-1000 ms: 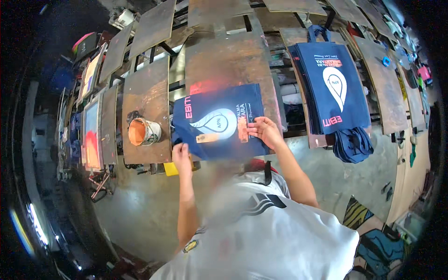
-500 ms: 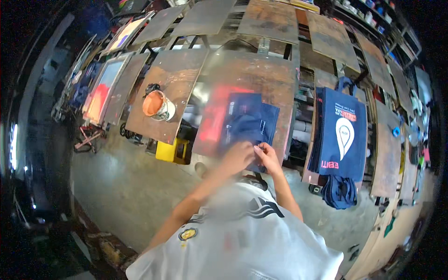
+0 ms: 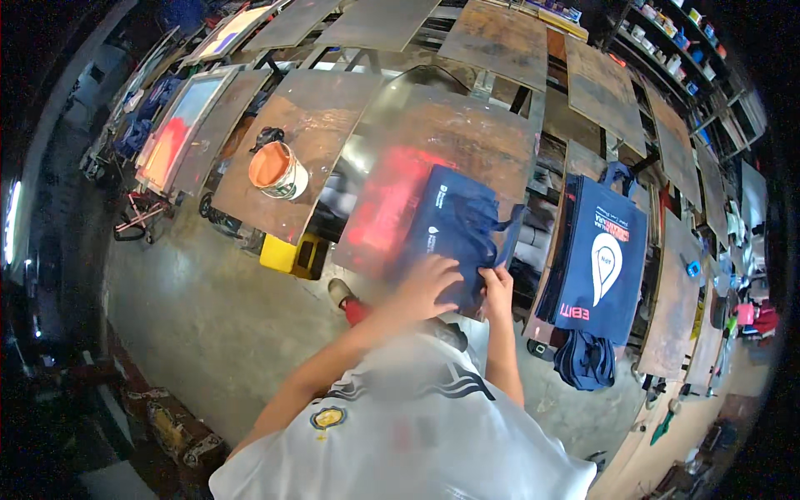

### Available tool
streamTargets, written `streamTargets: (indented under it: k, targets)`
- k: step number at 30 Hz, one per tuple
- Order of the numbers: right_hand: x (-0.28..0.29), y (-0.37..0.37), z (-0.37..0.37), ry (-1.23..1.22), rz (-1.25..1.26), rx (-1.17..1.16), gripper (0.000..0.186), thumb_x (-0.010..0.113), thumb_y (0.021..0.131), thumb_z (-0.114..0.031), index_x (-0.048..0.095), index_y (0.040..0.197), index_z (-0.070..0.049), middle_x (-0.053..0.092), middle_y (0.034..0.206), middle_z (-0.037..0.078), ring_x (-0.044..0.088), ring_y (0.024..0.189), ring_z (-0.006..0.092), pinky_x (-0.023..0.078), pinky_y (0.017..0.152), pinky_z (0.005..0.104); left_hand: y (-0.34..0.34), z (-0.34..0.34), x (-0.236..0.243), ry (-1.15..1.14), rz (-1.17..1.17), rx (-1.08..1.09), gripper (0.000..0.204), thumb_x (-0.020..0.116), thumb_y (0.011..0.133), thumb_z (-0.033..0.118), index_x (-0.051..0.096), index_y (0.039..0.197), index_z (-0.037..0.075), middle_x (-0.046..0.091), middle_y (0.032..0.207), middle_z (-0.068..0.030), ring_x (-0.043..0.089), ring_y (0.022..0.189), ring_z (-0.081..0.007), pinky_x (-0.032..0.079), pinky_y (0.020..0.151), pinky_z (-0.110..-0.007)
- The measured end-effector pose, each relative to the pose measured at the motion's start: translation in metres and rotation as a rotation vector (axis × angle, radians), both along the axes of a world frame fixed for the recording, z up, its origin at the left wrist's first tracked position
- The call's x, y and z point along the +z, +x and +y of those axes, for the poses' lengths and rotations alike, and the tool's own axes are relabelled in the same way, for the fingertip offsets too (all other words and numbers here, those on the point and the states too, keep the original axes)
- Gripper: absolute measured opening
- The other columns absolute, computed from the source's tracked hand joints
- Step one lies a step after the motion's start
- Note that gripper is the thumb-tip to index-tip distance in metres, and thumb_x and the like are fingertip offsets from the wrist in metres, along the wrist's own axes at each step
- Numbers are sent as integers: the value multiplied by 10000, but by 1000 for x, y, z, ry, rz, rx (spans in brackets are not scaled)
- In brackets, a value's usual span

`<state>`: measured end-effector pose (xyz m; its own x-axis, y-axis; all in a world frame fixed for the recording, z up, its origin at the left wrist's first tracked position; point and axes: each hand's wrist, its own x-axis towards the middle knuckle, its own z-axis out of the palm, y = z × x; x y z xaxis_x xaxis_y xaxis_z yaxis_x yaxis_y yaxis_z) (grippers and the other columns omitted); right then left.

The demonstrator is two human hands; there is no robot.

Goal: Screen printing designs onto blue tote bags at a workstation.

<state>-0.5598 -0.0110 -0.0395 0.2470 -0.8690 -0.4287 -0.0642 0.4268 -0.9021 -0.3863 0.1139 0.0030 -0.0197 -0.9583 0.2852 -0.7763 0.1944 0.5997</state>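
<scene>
Left hand [image 3: 429, 283]: fingers spread and lying nearly flat, palm down on the near part of the navy bag [image 3: 454, 225]; pressing rather than gripping, nothing closed in it.
Right hand [image 3: 498, 287]: fingers curled over the near right edge of the navy bag, pinching the cloth there; just beside the left hand, almost touching.
Navy bag: folded dark blue cloth bag with small white print, lying flat on the worktop [image 3: 450, 137], toward its near right corner; one strap loops off to the right.
Red patch [image 3: 387, 204]: smear of red ink on the worktop, directly left of the navy bag and partly under its edge.
Paint bucket [image 3: 277, 169]: white tub with orange ink inside, on the neighbouring board [image 3: 308, 108] left of the navy bag, well apart from it.
Printed bag [image 3: 602, 258]: second dark blue bag, with white bulb shape and red lettering, right of the navy bag on the next board, its handles hanging off the near end.
Yellow box [image 3: 290, 254]: on the floor below the boards, left of the navy bag.
</scene>
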Motion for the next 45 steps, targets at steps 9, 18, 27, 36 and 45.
streamTargets:
  k: [9, 18, 27, 36, 45]
  targets:
    - [-19, -23, -23, -16, 80, -285, 165, 699, 799, -138, 635, 865, 0, 609, 860, 34, 560, 831, 161, 439, 770, 321, 4, 18, -4, 91, 28, 114, 678, 838, 741, 265, 578, 1350, 122, 453, 1506, -112, 384, 1400, -353, 337, 1169, -502]
    - [-12, -11, -35, -66, -208, -267, 59, 693, 839, -79, 661, 836, -29, 661, 808, -2, 604, 706, 114, 466, 672, 260, 4, 17, -14, 160, 60, 373, 745, 738, 704, 3, 535, 1414, 106, 402, 1552, -140, 335, 1441, -379, 305, 1182, -495]
    - [66, 55, 2, -149, -175, -134, 172, 710, 892, -158, 697, 927, 10, 666, 837, 40, 597, 773, 160, 472, 739, 323, 16, 64, -12, 57, 761, 427, 556, 515, 912, -54, 514, 1458, 48, 543, 1457, -125, 473, 1374, -242, 318, 1179, -360]
    - [169, 209, 141, -654, -108, 431, 207, 699, 953, -193, 663, 879, -3, 604, 816, -21, 488, 716, 70, 398, 618, 274, 73, 202, -55, -122, 1247, 829, 353, 583, 1047, 278, 623, 1294, 28, 681, 1192, -27, 607, 1060, -116, 441, 998, -284]
    - [221, 293, 291, -860, -417, 1002, 479, 645, 987, -138, 509, 1434, -30, 663, 1103, 57, 604, 850, 98, 515, 741, 242, 134, 350, -34, -554, 1593, 867, 324, 595, 1028, 270, 600, 1242, 27, 700, 1106, -79, 697, 975, -203, 573, 866, -376]
